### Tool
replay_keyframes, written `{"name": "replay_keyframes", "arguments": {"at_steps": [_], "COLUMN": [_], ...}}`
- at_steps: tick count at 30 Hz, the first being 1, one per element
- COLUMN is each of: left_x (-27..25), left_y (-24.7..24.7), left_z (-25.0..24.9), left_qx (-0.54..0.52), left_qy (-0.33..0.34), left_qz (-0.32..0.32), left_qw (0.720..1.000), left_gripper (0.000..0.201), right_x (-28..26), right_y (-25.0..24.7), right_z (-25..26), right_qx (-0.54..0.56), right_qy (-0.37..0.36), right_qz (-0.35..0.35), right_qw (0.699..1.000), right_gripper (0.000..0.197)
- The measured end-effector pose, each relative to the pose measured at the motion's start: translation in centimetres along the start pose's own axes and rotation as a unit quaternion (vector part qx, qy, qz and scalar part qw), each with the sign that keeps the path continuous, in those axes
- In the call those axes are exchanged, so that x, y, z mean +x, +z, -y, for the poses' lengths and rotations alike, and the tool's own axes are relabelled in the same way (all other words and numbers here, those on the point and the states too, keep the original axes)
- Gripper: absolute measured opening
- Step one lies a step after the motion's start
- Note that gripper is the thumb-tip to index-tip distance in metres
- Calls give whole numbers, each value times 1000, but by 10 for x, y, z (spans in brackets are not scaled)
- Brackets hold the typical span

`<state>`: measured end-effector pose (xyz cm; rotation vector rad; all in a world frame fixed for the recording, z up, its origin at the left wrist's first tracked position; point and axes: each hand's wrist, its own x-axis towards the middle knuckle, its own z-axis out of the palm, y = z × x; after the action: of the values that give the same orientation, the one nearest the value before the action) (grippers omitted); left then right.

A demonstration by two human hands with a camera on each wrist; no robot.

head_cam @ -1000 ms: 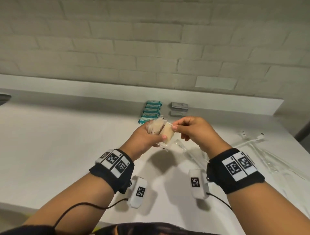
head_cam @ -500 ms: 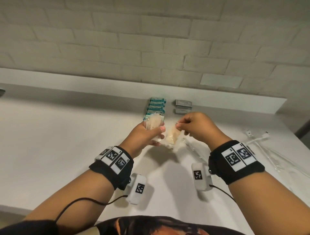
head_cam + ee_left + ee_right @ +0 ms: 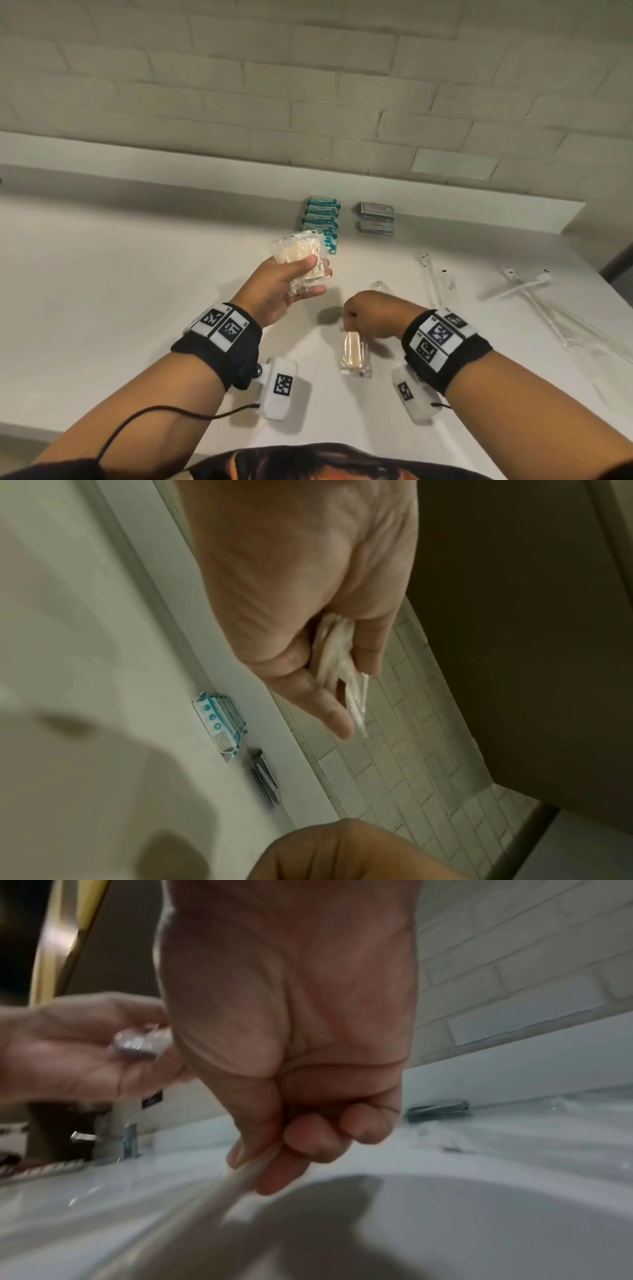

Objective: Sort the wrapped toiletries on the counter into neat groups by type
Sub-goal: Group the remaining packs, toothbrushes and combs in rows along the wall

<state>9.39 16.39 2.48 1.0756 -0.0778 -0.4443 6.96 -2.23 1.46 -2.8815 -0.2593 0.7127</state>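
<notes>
Left hand (image 3: 281, 291) is up above the white counter (image 3: 120, 291), palm turned up-ish, thumb clamped over a small bundle of clear-wrapped beige packets (image 3: 301, 257), fingers curled under it. In the left wrist view the bundle's edges poke out between thumb and fingers. It sits just in front of the row of teal packets (image 3: 322, 219), long side running roughly toward the back wall.

Right hand (image 3: 373, 315) is lower and closer to the body than the bundle, knuckles up, fingers curled, pinching the top edge of a single beige packet (image 3: 354, 353). That packet hangs with its long axis pointing back toward the person; I can't tell if its bottom touches the counter.

The grey sachets (image 3: 376, 217) sit right of the teal row, and wrapped white sticks (image 3: 513, 287) lie further right of those.

Versus a second ago: both hands were together at the bundle then. Now the right one has pulled a packet away and dropped down, while the left kept holding the rest.
</notes>
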Motion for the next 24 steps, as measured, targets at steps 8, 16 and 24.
{"name": "replay_keyframes", "arguments": {"at_steps": [8, 16, 24], "left_x": [-2, 1, 5], "left_y": [-3, 4, 9], "left_z": [-3, -7, -11], "left_qx": [20, 51, 81], "left_qy": [11, 4, 3], "left_qz": [-5, 64, 37], "left_qw": [1000, 997, 996], "left_gripper": [39, 34, 29], "right_x": [-9, -18, -14], "right_y": [-28, -45, -51], "right_z": [11, 24, 20], "right_qx": [367, 508, 431], "right_qy": [-21, -63, -61], "right_qz": [-226, -269, -313], "right_qw": [902, 816, 844], "right_gripper": [19, 3, 11]}}
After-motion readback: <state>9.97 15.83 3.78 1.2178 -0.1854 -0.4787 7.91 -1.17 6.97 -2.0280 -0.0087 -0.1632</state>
